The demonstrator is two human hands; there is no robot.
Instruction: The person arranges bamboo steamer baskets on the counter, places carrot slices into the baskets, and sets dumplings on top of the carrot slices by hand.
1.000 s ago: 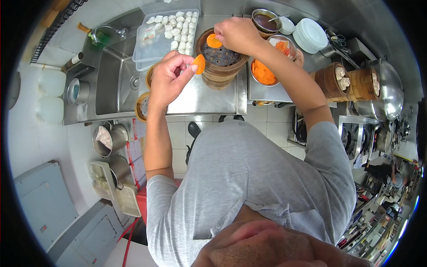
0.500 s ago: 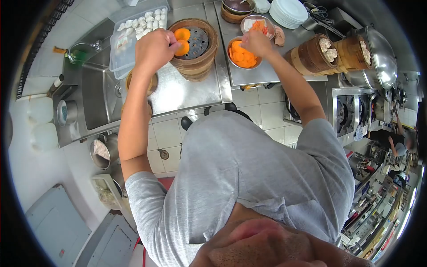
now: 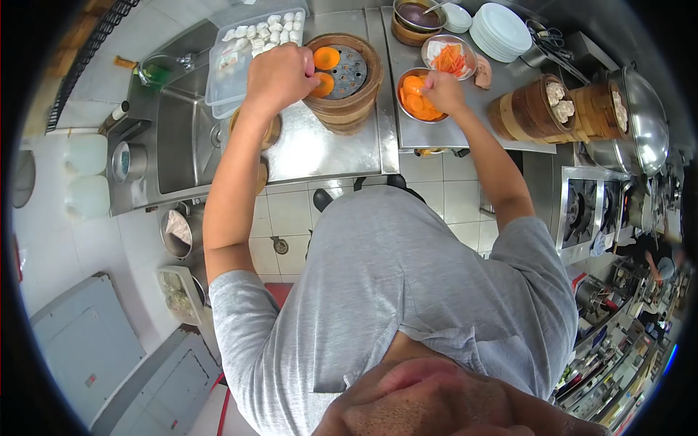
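My left hand (image 3: pixel 282 78) is closed at the left rim of a round bamboo steamer (image 3: pixel 347 109), its fingertips on the lower of two orange slices (image 3: pixel 322 86). The other orange slice (image 3: pixel 326 58) lies above it on the perforated grey base (image 3: pixel 351 73). My right hand (image 3: pixel 444 92) pinches at the right side of a metal bowl (image 3: pixel 400 103) full of orange slices (image 3: pixel 418 102); its fingertips touch the slices, and whether one is gripped is hard to tell.
A plastic box (image 3: pixel 218 89) of white dumplings stands left of the steamer. Behind the bowl are shredded orange pieces (image 3: pixel 451 59), a bowl of dark sauce (image 3: pixel 419 14) and white plates (image 3: pixel 502 33). Steamers with dumplings (image 3: pixel 534 109) stand right. A person (image 3: pixel 654 258) is far right.
My left hand has gone from holding a slice in the air to the steamer, where two slices now lie. My right hand has moved from above the steamer to the bowl of slices.
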